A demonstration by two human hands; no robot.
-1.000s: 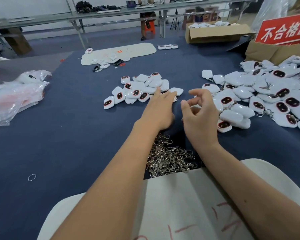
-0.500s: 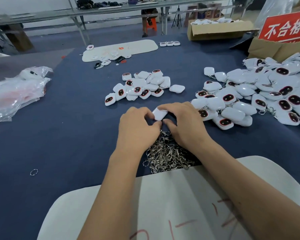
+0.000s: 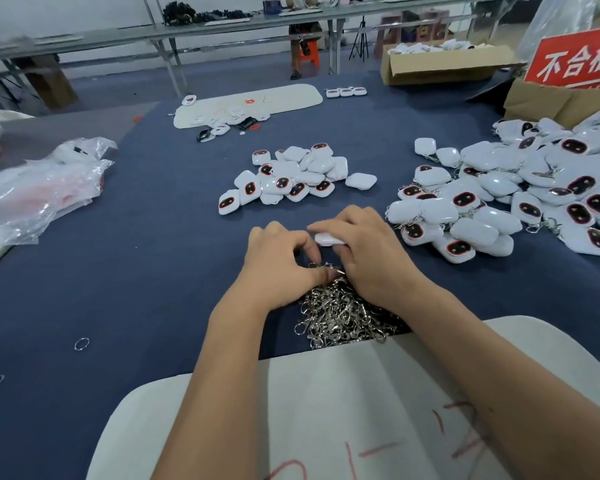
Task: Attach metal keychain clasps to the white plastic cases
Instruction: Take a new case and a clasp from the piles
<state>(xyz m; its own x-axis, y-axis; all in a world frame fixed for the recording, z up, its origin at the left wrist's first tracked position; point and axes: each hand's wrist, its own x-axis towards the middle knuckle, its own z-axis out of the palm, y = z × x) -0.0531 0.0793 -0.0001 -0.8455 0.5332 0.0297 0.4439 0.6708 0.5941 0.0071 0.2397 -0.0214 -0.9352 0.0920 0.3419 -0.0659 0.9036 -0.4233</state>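
Note:
My right hand (image 3: 368,254) grips a white plastic case (image 3: 328,239) just above the blue table. My left hand (image 3: 278,261) sits close beside it with curled fingers and pinches a metal clasp (image 3: 326,270) at the top of the heap of silver keychain clasps (image 3: 343,315). A small pile of white cases with dark red-rimmed faces (image 3: 291,178) lies beyond my hands. A larger pile of cases with clasps on them (image 3: 516,195) spreads to the right.
A white board (image 3: 326,410) with red marks lies at the near edge under my forearms. Clear plastic bags (image 3: 39,188) lie at the left. A loose ring (image 3: 81,344) lies near left. Cardboard boxes (image 3: 440,64) and a red sign (image 3: 575,60) stand at the back right.
My hands drew back from the far pile toward the clasp heap with one white case. The left hand has dropped onto the clasps and taken one between its fingers.

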